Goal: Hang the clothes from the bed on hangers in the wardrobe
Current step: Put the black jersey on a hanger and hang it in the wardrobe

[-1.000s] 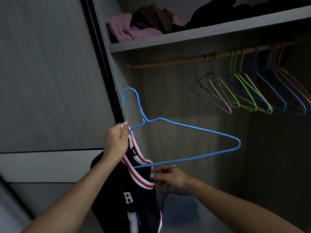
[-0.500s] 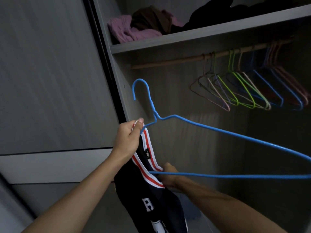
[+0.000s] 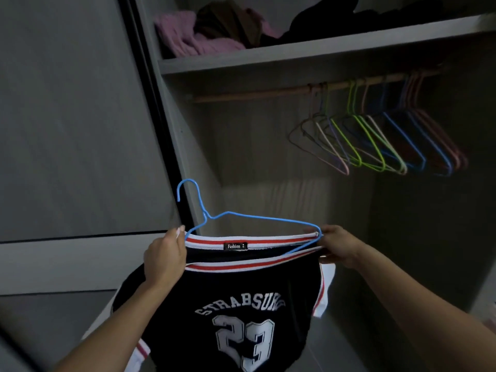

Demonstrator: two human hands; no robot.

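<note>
— At the wardrobe [image 3: 185, 146] opening, why is the jersey [image 3: 241, 296] stretched out like that?

— Both hands pull its neckband [image 3: 268, 239] sideways. I'd judge that is to widen the hole so the blue hanger [image 3: 255, 216] can settle in. The left hand [image 3: 165, 257] has its fingers curled round the left end of the band, thumb up beside the hanger's left arm. The right hand [image 3: 338, 245] pinches the right end, where the hanger's right corner meets the fingers.

— So neither hand is free?

— No, both are closed on cloth. Whether the right one also grips the wire, I cannot tell.

— Where is the hanger relative to the jersey?

— Its hook and sloping shoulders stand above the neckband. At the right corner the wire dips between the front and back bands, and the left arm runs down behind the back band. The bottom bar is hidden, presumably inside.

— And the jersey itself?

— It hangs between and below the hands, printed side to the camera, low in front of the wardrobe and well below the rail [image 3: 268, 93].

— What is on the rail?

— Spare hangers [image 3: 375, 146], bunched toward its right end. Clothes [image 3: 193, 36] lie piled on the shelf [image 3: 295, 53] above.

— What remains for this piece?

— Likely seating the shoulders on the wire, then lifting the hook up to the rail.
</note>
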